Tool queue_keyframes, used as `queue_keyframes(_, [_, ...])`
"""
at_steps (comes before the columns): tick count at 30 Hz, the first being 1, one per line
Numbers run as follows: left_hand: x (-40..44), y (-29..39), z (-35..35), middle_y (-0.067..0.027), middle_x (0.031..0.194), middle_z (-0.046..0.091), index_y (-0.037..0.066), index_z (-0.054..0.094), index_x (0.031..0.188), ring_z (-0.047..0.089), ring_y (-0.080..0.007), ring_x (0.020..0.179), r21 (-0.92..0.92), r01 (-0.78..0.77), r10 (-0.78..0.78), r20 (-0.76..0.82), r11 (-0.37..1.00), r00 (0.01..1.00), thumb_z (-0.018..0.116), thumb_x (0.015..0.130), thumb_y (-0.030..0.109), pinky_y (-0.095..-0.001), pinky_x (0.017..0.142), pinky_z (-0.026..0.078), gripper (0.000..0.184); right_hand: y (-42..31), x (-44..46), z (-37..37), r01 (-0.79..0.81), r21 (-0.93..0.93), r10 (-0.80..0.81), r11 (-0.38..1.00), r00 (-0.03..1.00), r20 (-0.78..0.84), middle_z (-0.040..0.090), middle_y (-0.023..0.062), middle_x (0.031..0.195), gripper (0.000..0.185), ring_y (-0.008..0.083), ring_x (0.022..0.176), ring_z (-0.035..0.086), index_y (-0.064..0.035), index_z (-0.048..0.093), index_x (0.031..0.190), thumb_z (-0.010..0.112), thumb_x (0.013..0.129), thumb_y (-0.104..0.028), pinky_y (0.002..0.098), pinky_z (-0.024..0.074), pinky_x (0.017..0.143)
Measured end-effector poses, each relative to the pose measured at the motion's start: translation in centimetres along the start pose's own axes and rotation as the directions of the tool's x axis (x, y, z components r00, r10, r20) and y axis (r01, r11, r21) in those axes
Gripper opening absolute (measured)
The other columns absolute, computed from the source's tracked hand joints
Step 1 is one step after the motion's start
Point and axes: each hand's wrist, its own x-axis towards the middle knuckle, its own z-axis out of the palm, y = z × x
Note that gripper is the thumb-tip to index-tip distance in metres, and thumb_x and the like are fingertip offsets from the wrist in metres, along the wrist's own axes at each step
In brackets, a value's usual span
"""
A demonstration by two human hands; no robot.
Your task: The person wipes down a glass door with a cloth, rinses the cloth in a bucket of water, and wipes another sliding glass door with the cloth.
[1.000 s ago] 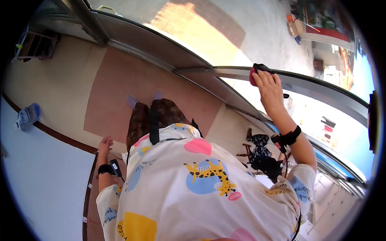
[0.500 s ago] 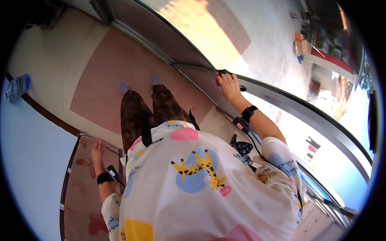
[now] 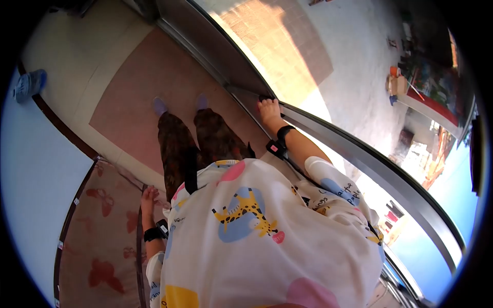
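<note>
My right hand (image 3: 269, 110) is closed on a dark door handle (image 3: 264, 97) at the metal-framed glass door (image 3: 328, 120). My fingers cover most of the handle, and a bit of something pink shows beside them. A dark band and a small black box with a wire sit on that wrist. Low at my side hangs my left hand (image 3: 150, 197), its fingers loosely curled and apart, with nothing visible in them. It is close to a brown curtain (image 3: 97, 231) with red butterfly prints.
A reddish mat (image 3: 138, 97) lies under my feet on the pale floor. Against the light-blue wall (image 3: 25, 169) stands a large clear water bottle (image 3: 31, 85). Through the glass a sunlit paved yard (image 3: 272, 41) shows, with a cardboard box (image 3: 396, 84) farther off.
My right hand has moved left and slightly down in view, with the handle. My left hand has shifted right, nearer my leg. The view has tilted a little.
</note>
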Motion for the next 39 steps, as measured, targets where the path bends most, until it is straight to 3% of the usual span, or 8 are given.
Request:
queue_keyframes(14, [9.8, 12.4, -2.4, -0.0044, 0.101, 0.066, 0.009, 0.058, 0.120, 0.062, -0.0134, 0.088, 0.200, -0.391, 0.363, 0.160, 0.899, 0.918, 0.052, 0.093, 0.028, -0.0255, 0.066, 0.046, 0.034, 6.9, -19.4, -13.3, 0.075, 0.084, -0.038, 0.994, 0.925, -0.378, 0.061, 0.0025, 0.087, 0.013, 0.0185, 0.092, 0.059, -0.0124, 0.057, 0.089, 0.057, 0.077, -0.009, 0.0370, 0.0403, 0.080])
queue_keyframes(20, [13.2, 13.3, -8.0, -0.0023, 0.102, 0.066, 0.009, 0.057, 0.122, 0.062, -0.0129, 0.089, 0.377, -0.440, 0.394, 0.196, 0.815, 0.898, 0.053, 0.092, 0.029, -0.0273, 0.068, 0.047, 0.036, 8.3, -23.2, -21.5, -0.144, 0.240, 0.137, 0.960, 0.989, 0.047, 0.068, 0.0066, 0.087, 0.023, 0.0246, 0.086, 0.065, -0.0133, 0.064, 0.096, 0.063, 0.073, -0.014, 0.0373, 0.0486, 0.077])
queue_keyframes(22, [12.7, 16.1, -9.8, -0.0015, 0.101, 0.066, 0.009, 0.057, 0.122, 0.062, -0.0129, 0.090, 0.401, -0.443, 0.382, 0.225, 0.802, 0.896, 0.053, 0.092, 0.030, -0.0274, 0.068, 0.047, 0.036, 7.9, -23.3, -23.4, -0.143, 0.521, 0.110, 0.842, 0.989, 0.094, 0.068, 0.0125, 0.092, 0.033, 0.0263, 0.083, 0.065, -0.0120, 0.064, 0.105, 0.062, 0.072, -0.020, 0.0347, 0.0507, 0.074])
queue_keyframes(25, [8.9, 23.4, -10.1, -0.0025, 0.105, 0.064, 0.008, 0.055, 0.125, 0.061, -0.0136, 0.095, 0.395, -0.467, 0.412, 0.221, 0.791, 0.884, 0.053, 0.093, 0.030, -0.0270, 0.070, 0.047, 0.038, 4.1, -22.6, -24.9, -0.214, 0.976, -0.049, 0.042, 0.975, 0.216, 0.063, 0.0065, 0.094, 0.037, 0.0153, 0.083, 0.059, -0.0084, 0.058, 0.111, 0.058, 0.074, -0.012, 0.0265, 0.0476, 0.076])
queue_keyframes(28, [3.9, 31.7, -6.3, -0.0067, 0.113, 0.061, 0.007, 0.052, 0.127, 0.059, -0.0151, 0.104, 0.344, -0.577, 0.468, 0.351, 0.741, 0.811, 0.055, 0.092, 0.027, -0.0279, 0.080, 0.047, 0.041, -0.8, -20.9, -22.0, -0.112, 0.775, -0.136, -0.622, 0.990, 0.035, 0.058, 0.0062, 0.109, 0.042, 0.0144, 0.095, 0.056, -0.0021, 0.053, 0.118, 0.055, 0.077, -0.011, 0.0253, 0.0456, 0.084])
queue_keyframes(31, [-2.9, 38.6, 0.2, -0.0109, 0.124, 0.055, 0.004, 0.044, 0.133, 0.054, -0.0174, 0.112, 0.077, -0.756, 0.489, 0.720, 0.650, 0.492, 0.059, 0.091, 0.020, -0.0298, 0.094, 0.042, 0.048, -4.2, -21.1, -22.9, 0.000, 0.376, 0.004, -0.927, 1.000, 0.010, 0.059, 0.0062, 0.107, 0.040, 0.0172, 0.100, 0.056, -0.0029, 0.053, 0.119, 0.054, 0.079, -0.011, 0.0275, 0.0454, 0.090])
queue_keyframes(34, [-8.2, 42.3, 6.8, -0.0113, 0.128, 0.052, 0.003, 0.039, 0.136, 0.051, -0.0183, 0.115, -0.051, -0.713, 0.348, 0.896, 0.699, 0.277, 0.062, 0.090, 0.021, -0.0308, 0.097, 0.041, 0.055, -5.1, -20.8, -23.4, 0.084, 0.070, 0.077, -0.994, 0.992, -0.099, 0.059, 0.0092, 0.114, 0.040, 0.0202, 0.102, 0.058, -0.0014, 0.052, 0.121, 0.051, 0.083, -0.014, 0.0313, 0.0463, 0.093])
queue_keyframes(39, [-13.8, 44.2, 15.7, -0.0109, 0.126, 0.052, 0.002, 0.039, 0.136, 0.050, -0.0162, 0.114, -0.001, -0.711, 0.222, 0.951, 0.703, 0.217, 0.066, 0.087, 0.024, -0.0288, 0.096, 0.041, 0.060, -5.2, -18.7, -22.6, 0.218, -0.103, 0.222, -0.971, 0.975, -0.028, 0.058, 0.0098, 0.118, 0.040, 0.0194, 0.106, 0.057, -0.0018, 0.049, 0.125, 0.047, 0.087, -0.013, 0.0323, 0.0444, 0.095])
